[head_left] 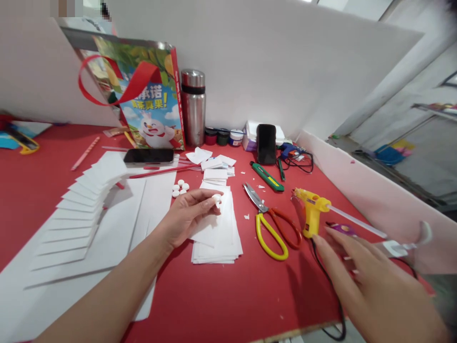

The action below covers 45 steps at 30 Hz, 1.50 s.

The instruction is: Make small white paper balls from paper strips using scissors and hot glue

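My left hand (185,214) pinches a small white round piece (216,199) between thumb and fingertips, above a stack of white paper cards (218,252). Just left of the stack lie several white round pieces (180,186). My right hand (374,281), slightly blurred, has its fingers stretched out and apart and appears to hold nothing. Nearest to it is a yellow hot glue gun (314,209) with a clear glue stick in its back. Between my hands rest scissors (267,209) with one yellow and one red handle. At left, a stepped white curved model (76,214) stands on white board.
A green utility knife (267,176), a black phone (266,144) and paint jars (223,137) are farther back. Behind stand a steel flask (194,109) and a printed bag (150,105). Another phone (149,156) lies before the bag. A low white wall (374,205) borders the right side.
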{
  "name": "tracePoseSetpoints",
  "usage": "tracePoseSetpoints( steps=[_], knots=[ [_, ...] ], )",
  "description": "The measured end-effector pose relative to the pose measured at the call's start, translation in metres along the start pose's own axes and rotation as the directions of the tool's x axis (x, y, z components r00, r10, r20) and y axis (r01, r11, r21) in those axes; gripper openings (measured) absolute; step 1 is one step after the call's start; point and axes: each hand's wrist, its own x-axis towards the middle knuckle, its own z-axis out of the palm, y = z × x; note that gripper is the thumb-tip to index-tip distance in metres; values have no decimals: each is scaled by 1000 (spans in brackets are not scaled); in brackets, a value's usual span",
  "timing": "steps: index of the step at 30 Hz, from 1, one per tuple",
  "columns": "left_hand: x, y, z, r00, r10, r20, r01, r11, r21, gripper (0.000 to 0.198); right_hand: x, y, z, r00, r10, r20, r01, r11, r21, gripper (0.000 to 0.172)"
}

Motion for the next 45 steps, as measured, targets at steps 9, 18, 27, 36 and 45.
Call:
tracePoseSetpoints(
  steps=[9, 18, 27, 36, 45],
  knots=[
    [2, 0, -2, 997, 72, 12, -71, 997, -5, 23, 79, -94, 80, 953, -91, 287, -179, 595, 784, 18],
    [0, -3, -1, 999, 29, 40, -33, 994, 108, 27, 71, -75, 131, 833, -71, 548, -550, -13, 835, 16],
    [1, -6, -5, 999, 46, 22, -50, 967, 250, 27, 72, -78, 127, 846, -80, 527, -524, 58, 850, 16],
    [1, -4, -4, 997, 66, 36, -74, 948, 310, 22, 72, -76, 124, 902, -72, 426, -391, 284, 876, 18],
    [-1, -4, -4, 998, 60, 19, -63, 943, 326, 20, 69, -78, 120, 982, -115, 147, -54, 581, 812, 11]
  ],
)
